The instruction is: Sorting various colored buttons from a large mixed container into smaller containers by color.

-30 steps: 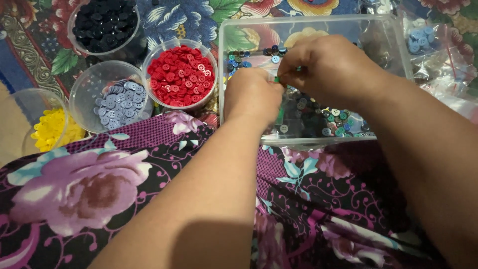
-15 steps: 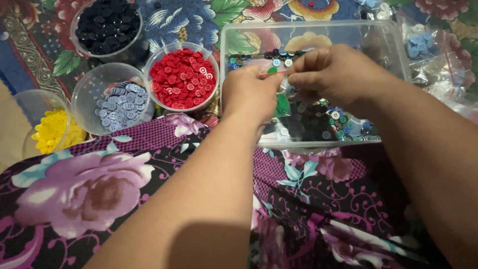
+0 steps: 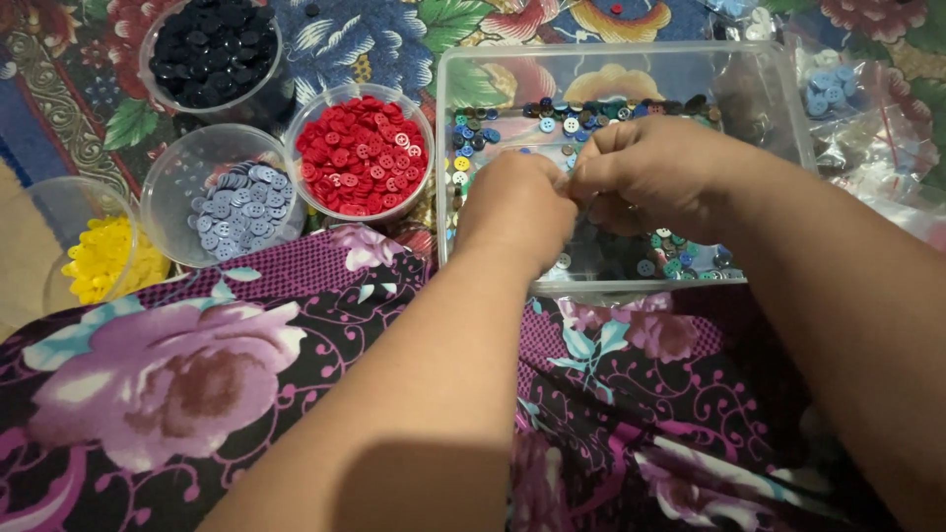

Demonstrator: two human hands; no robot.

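Observation:
My left hand (image 3: 517, 202) and my right hand (image 3: 655, 172) meet, fingertips touching, over a clear plastic box (image 3: 611, 49) that holds several mixed buttons (image 3: 562, 123) in blue, green, yellow and dark colours. The left hand's fingers are curled tight, and the right hand's fingers pinch toward them. What lies between the fingertips is hidden now. Both forearms reach in from the bottom of the view.
Left of the box stand clear round tubs: red buttons (image 3: 360, 153), black buttons (image 3: 209, 49), grey-blue buttons (image 3: 236, 202) and yellow buttons (image 3: 103, 258). A plastic bag with blue buttons (image 3: 828, 89) lies at the right. Purple floral cloth (image 3: 197, 365) covers my lap.
Half a second ago a green button showed at my left fingertips. Since then both hands have closed together, and the button is out of sight.

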